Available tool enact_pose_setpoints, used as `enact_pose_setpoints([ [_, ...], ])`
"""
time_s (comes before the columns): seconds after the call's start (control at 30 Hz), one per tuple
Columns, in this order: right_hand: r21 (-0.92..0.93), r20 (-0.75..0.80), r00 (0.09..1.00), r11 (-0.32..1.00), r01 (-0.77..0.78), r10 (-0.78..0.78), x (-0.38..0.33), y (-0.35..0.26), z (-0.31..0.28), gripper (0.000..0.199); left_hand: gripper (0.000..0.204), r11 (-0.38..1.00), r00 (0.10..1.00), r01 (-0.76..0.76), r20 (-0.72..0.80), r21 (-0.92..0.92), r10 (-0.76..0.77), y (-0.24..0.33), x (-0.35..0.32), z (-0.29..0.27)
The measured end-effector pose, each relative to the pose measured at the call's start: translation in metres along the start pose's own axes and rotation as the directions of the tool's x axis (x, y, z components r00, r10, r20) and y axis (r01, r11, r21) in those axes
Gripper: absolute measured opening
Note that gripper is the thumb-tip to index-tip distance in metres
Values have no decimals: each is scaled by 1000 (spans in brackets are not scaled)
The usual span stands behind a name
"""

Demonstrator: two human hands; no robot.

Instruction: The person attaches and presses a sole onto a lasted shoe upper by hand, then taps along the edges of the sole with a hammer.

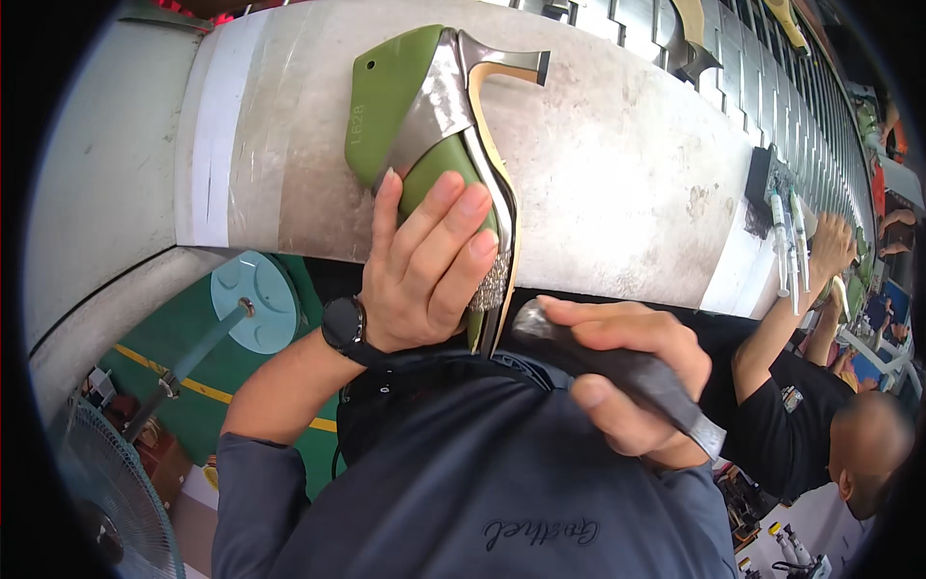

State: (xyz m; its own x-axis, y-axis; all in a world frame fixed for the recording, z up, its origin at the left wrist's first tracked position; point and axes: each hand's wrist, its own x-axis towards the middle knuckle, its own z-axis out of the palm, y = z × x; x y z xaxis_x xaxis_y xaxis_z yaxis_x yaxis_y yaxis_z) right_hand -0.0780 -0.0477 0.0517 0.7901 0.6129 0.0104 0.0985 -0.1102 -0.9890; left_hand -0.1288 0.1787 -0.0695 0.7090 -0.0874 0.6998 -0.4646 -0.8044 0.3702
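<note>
A silver high-heeled pump [444,101] lies on its side on a green shoe last [394,92]. Its thin heel points to the right and its toe comes down toward my body. Across the front part of the shoe lies my left hand [424,270], fingers bent over the upper and closed on it. A glittery band shows beside the fingertips. My right hand [641,372] is wrapped around a dark metal hammer head [559,347], its rounded end close to the toe, its flared end past my palm. No handle shows.
The shoe rests on a worn pale work surface [617,183]. Beyond it runs a slatted metal conveyor [762,72] carrying another shoe [690,48]. Several syringes [791,232] stand at the right, near a co-worker's hand [831,246]. A fan [111,492] stands lower left.
</note>
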Motion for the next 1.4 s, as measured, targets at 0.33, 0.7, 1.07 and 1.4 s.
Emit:
enact_pose_setpoints([
  [0.33,308,22,937,889,-339,350,75,-6,-23,22,48,999,999,10,-48,44,-8,4,-7,16],
  [0.7,107,4,874,869,-483,485,136,-4,-11,30,45,1000,998,9,-62,2,-9,8,-9,20],
  [1.07,-83,-6,940,937,-340,341,162,-6,-14,27,42,999,998,-14,-56,46,17,0,-5,17],
  [1.4,-37,43,961,962,-272,274,152,0,-19,24,53,1000,1000,-26,-9,0,26,2,2,4],
])
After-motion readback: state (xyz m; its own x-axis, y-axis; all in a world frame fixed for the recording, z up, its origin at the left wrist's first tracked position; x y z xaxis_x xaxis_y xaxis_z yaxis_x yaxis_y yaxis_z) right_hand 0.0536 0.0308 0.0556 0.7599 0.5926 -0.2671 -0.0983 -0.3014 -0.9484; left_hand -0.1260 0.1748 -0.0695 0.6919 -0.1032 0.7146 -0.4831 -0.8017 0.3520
